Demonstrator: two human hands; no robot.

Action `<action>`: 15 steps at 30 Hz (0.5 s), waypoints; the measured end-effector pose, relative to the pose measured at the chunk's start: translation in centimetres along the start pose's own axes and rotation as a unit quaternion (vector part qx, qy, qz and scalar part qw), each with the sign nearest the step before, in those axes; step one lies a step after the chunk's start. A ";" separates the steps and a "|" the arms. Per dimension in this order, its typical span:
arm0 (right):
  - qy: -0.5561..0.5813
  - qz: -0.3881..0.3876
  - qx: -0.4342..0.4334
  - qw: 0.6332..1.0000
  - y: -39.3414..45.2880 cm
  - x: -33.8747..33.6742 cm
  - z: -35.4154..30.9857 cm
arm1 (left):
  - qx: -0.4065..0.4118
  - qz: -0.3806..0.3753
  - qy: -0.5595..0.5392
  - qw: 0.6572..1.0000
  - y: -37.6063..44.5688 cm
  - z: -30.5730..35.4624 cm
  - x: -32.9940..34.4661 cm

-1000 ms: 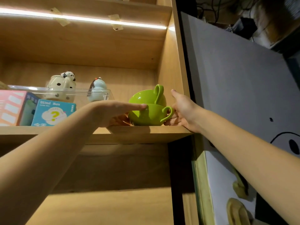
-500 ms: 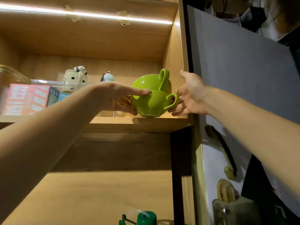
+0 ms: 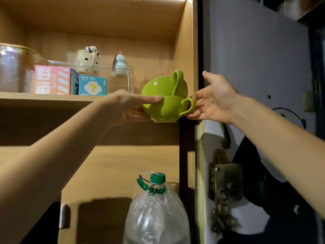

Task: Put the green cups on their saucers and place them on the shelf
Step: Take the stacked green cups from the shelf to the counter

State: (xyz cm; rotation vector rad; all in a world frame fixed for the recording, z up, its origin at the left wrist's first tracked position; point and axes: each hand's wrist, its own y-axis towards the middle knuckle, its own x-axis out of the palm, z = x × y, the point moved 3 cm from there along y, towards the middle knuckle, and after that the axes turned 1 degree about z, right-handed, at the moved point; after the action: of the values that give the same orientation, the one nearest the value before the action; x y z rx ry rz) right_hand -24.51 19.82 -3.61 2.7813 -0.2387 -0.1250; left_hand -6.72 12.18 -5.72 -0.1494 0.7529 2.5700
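Two green cups are stacked at the shelf's right end. The lower green cup (image 3: 164, 110) is upright with its handle to the right. The upper green cup (image 3: 162, 86) lies tilted in it, handle up. My left hand (image 3: 130, 107) grips the lower cup's left side, index finger along the rim and the other fingers under it. My right hand (image 3: 213, 99) holds the right side at the handle, fingers spread. The stack is in front of the wooden shelf's (image 3: 52, 98) front edge, its foot below the board's top. No saucer is visible.
On the shelf stand a glass jar (image 3: 15, 69), a pink box (image 3: 52, 80), a blue box (image 3: 92, 84) and a clear case (image 3: 121, 76) with two figurines on it. A large plastic water bottle (image 3: 155, 208) stands below. A grey panel is at the right.
The cups have come off the shelf board and forward over its front edge, held by both hands. The camera has tilted down, bringing the water bottle into view.
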 end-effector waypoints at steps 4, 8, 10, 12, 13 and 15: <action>0.051 0.015 0.017 0.998 -2.6 0.3 4.6 | -0.026 0.033 -0.050 0.998 -2.9 -3.3 1.8; 0.091 0.026 0.056 0.994 -4.7 0.3 9.9 | -0.036 0.071 -0.075 0.994 -6.1 -8.2 3.4; 0.122 0.036 0.077 0.989 -5.9 0.5 12.6 | -0.024 0.069 -0.060 0.996 -8.0 -10.5 4.3; 0.146 0.039 0.093 0.984 -7.3 0.6 15.5 | -0.019 0.063 -0.053 0.996 -9.9 -12.9 5.2; 0.158 0.037 0.101 0.982 -8.1 0.7 16.8 | -0.018 0.061 -0.057 0.996 -10.8 -14.2 5.6; 0.190 0.040 0.118 0.974 -9.7 0.7 19.5 | -0.021 0.063 -0.055 0.996 -12.7 -16.3 6.4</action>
State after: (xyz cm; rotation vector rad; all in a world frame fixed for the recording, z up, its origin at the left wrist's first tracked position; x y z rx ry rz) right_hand -24.63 22.23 -25.24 2.9476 -0.2823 0.4827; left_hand -7.02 15.47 -27.12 0.0271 0.6864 2.6890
